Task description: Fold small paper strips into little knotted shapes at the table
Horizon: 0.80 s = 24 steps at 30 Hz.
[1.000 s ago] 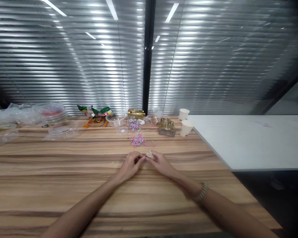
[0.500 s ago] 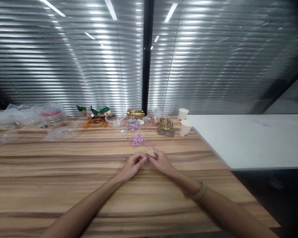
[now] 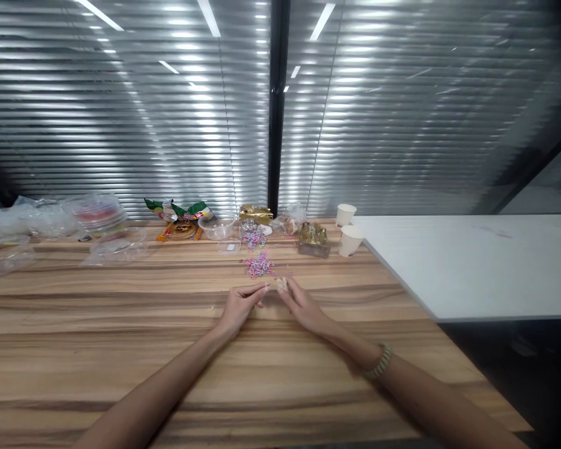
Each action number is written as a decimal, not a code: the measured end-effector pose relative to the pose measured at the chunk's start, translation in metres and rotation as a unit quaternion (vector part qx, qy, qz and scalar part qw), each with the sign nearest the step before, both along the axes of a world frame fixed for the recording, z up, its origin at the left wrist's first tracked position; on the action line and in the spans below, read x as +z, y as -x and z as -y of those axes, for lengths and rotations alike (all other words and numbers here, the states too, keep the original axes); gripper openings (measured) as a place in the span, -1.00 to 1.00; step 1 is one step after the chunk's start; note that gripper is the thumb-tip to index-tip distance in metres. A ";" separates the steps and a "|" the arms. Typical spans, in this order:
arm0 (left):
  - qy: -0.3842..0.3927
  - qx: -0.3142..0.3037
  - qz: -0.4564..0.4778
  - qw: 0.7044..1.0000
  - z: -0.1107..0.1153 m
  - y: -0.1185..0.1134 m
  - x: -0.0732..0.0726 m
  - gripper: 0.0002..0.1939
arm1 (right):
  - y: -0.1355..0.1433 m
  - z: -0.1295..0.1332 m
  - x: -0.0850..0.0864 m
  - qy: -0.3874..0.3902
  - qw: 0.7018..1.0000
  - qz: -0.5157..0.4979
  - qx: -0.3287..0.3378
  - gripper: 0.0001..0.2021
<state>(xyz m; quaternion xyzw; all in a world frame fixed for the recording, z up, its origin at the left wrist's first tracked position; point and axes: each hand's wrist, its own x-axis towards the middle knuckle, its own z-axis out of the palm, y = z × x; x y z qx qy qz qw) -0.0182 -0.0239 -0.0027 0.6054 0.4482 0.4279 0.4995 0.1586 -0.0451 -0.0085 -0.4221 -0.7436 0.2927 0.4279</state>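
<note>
Over the wooden table (image 3: 168, 362), my left hand (image 3: 236, 310) pinches a small thin pale loop (image 3: 265, 289) between thumb and forefinger. It looks like a small elastic band, though it is too small to be sure. A short distance to the right, my right hand (image 3: 306, 310) is closed on a cream-coloured crumpled piece (image 3: 282, 285) whose kind I cannot make out. The fingertips of the two hands are slightly apart. Just beyond them lies a loose pile of tiny pink, white and bluish bands (image 3: 259, 265).
Behind the pile stand a clear plastic bowl (image 3: 217, 229), a gold package (image 3: 256, 214), a gold-brown box (image 3: 314, 242) and two paper cups (image 3: 350, 242). Clear plastic lids (image 3: 115, 246) and green snack bags (image 3: 187, 211) lie to the left. A white tabletop (image 3: 477, 268) adjoins at right.
My hands have drawn apart, the left one moving left with the thin loop showing at its fingertips. The right hand keeps the cream piece and has shifted only slightly.
</note>
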 end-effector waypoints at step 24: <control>-0.203 -0.098 -0.082 0.971 0.005 -0.001 0.003 -0.74 | -0.003 0.004 0.022 0.139 0.962 0.037 0.231 -0.61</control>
